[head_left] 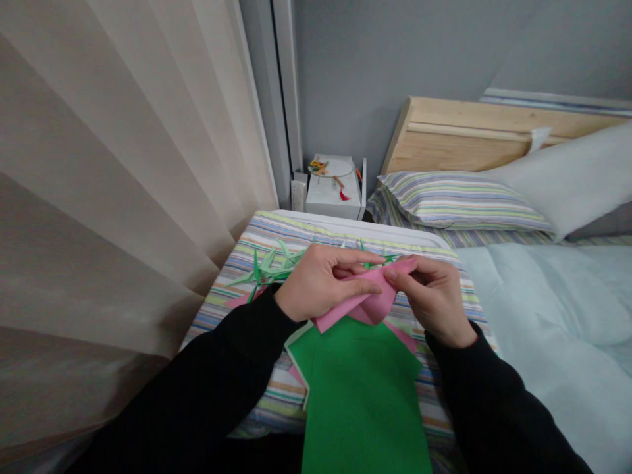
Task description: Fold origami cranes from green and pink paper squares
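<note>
Both hands grip a partly folded sheet of pink paper (375, 308) above the table. My left hand (318, 280) pinches its upper left part between thumb and fingers. At the upper right corner, my right hand (437, 296) pinches the paper between thumb and forefinger. The sheet's lower edge hangs loose and curves. Below it lie green paper sheets (363, 395), with pink paper (402, 336) showing from under them. Behind my left hand are several folded green paper pieces (264, 270) with thin points. More green points show behind the fingers, mostly hidden.
A striped cloth (222, 303) covers the small table. A pale curtain (123, 164) hangs at the left. Beyond the table stands a white cabinet (330, 204) with an embroidery hoop (340, 168) on it. The bed (553, 316) with pillows (459, 201) is at the right.
</note>
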The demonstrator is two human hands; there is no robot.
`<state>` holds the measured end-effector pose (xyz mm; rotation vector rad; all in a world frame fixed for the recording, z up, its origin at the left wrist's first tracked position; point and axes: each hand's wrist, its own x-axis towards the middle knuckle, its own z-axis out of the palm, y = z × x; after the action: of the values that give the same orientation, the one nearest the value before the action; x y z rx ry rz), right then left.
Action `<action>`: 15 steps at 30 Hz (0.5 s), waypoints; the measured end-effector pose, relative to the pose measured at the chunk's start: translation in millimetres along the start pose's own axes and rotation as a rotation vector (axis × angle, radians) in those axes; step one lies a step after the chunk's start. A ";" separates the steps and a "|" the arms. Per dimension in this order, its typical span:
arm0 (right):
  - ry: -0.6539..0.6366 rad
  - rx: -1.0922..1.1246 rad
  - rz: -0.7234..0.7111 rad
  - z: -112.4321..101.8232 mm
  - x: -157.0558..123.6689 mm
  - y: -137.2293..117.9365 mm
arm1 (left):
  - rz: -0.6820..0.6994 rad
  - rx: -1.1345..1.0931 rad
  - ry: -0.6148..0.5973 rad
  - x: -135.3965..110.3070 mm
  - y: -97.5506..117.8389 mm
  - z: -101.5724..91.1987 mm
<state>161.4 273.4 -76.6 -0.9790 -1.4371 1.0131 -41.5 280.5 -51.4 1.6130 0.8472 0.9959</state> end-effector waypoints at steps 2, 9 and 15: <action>0.011 0.000 -0.002 -0.9 0.3 1.9 | -0.005 0.003 0.008 0.5 0.3 -0.7; -0.121 -0.005 0.069 -1.4 0.5 1.6 | 0.004 0.024 -0.007 2.4 -3.0 -3.7; -0.128 0.046 0.114 0.1 0.7 0.2 | 0.069 0.073 -0.009 2.1 -1.5 -4.3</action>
<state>161.2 274.1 -76.6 -0.9862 -1.4686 1.2061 -44.7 284.4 -51.9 1.7175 0.8354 1.0154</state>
